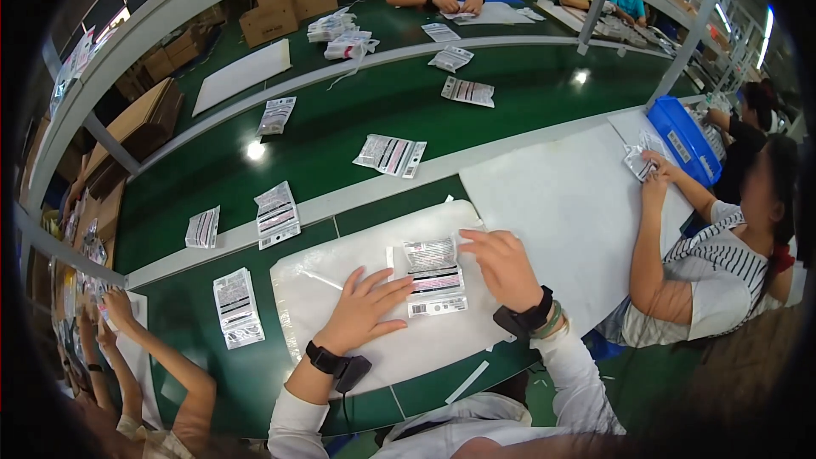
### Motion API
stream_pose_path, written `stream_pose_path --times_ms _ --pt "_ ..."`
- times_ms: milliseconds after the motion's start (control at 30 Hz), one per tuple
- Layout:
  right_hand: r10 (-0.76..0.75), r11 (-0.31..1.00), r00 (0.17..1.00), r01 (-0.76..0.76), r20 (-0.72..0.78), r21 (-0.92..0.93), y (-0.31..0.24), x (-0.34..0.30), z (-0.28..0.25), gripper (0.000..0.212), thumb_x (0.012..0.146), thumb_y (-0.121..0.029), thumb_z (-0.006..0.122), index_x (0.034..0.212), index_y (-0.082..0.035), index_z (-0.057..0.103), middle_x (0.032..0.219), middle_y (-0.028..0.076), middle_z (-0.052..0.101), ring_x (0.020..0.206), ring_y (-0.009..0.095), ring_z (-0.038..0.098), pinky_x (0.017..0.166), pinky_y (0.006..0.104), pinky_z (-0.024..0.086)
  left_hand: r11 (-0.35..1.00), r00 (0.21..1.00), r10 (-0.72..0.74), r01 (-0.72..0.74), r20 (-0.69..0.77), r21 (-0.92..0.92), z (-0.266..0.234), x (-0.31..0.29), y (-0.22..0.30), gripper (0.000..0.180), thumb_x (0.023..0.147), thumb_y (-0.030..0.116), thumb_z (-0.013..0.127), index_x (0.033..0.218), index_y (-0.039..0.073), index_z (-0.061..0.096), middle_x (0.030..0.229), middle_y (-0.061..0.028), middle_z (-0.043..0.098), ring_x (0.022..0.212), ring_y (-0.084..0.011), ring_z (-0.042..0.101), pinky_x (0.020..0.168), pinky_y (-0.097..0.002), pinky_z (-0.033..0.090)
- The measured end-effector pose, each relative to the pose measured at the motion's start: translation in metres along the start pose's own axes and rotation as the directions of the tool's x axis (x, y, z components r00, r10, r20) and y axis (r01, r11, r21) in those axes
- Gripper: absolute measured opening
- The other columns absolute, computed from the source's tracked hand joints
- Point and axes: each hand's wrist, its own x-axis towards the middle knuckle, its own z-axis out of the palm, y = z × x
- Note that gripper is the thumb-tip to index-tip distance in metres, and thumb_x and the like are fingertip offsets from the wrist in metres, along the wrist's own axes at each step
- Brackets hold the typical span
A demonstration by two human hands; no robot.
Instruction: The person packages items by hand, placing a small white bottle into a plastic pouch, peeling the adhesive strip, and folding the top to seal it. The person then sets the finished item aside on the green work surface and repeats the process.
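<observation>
A silver-and-white printed plastic pouch (436, 276) lies flat on a white board (357, 365) in front of me. My left hand (365, 310) is open, its fingers spread, with the fingertips at the pouch's left edge. On the other side, my right hand (501, 270) hovers by the pouch's upper right corner. Its fingers are apart and bent slightly toward the pouch, and I see nothing held in them. A short white strip (390, 257) lies just left of the pouch. Left of the board rests a stack of similar pouches (238, 308).
Several pouches lie along the green belt (323, 132) beyond a pale rail (340, 197). At the right, a person handles a pouch (639, 161) beside a blue bin (684, 140). Other people work at the far side and lower left. White scraps (467, 381) lie near the front edge.
</observation>
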Motion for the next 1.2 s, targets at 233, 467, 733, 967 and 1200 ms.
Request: stream_pose_path --times_ms 233,467,733,967,1200 --pt "-0.156 0.987 0.963 0.143 0.222 0.076 0.026 -0.015 0.002 0.050 0.072 0.010 0.053 0.113 -0.014 0.070 0.109 0.004 0.067 0.102 0.025 0.055 0.089 0.0358 0.040 1.000 1.000 0.001 -0.001 -0.026 0.028 0.004 0.012 0.006 0.056 0.090 0.045 0.061 0.141 0.023 0.053 0.146 0.0050 0.050 0.137 -0.0234 0.040 0.117 -0.0515 0.018" --pt "-0.024 0.999 0.923 0.036 0.383 -0.023 0.038 -0.023 -0.004 0.052 0.074 0.005 0.057 0.121 -0.016 0.068 0.108 0.002 0.067 0.101 0.024 0.055 0.089 0.0342 0.039 0.998 0.995 -0.055 0.058 -0.083 0.029 0.011 0.022 0.015 0.051 0.088 0.041 0.066 0.136 0.023 0.058 0.138 0.0047 0.057 0.132 -0.0215 0.045 0.116 -0.0511 0.021" --pt "-0.035 0.995 0.947 0.004 0.318 0.098 0.034 -0.021 -0.013 0.052 0.077 -0.022 0.077 0.127 -0.017 0.063 0.107 -0.005 0.068 0.102 0.019 0.056 0.094 0.0342 0.036 0.983 0.969 -0.165 0.146 -0.183 -0.115 0.019 0.042 0.022 0.036 0.083 0.038 0.072 0.117 0.024 0.069 0.121 0.0075 0.064 0.120 -0.0173 0.053 0.112 -0.0488 0.025" --pt "0.040 0.998 0.963 -0.053 0.267 0.040 0.050 -0.026 -0.001 0.042 0.079 -0.029 0.076 0.118 -0.018 0.064 0.104 -0.008 0.067 0.101 0.019 0.056 0.088 0.0362 0.039 0.975 0.941 -0.209 0.180 -0.264 -0.133 0.025 0.054 0.030 0.025 0.079 0.029 0.078 0.103 0.021 0.074 0.113 0.0060 0.068 0.115 -0.0179 0.055 0.109 -0.0470 0.029" --pt "0.044 0.999 0.967 -0.044 0.250 -0.002 0.053 -0.027 -0.009 0.043 0.077 -0.024 0.078 0.118 -0.020 0.065 0.104 -0.006 0.063 0.100 0.019 0.057 0.087 0.0352 0.040 0.975 0.926 -0.219 0.194 -0.308 -0.109 0.033 0.061 0.033 0.025 0.079 0.029 0.077 0.103 0.022 0.074 0.112 0.0047 0.067 0.113 -0.0195 0.055 0.108 -0.0463 0.031"
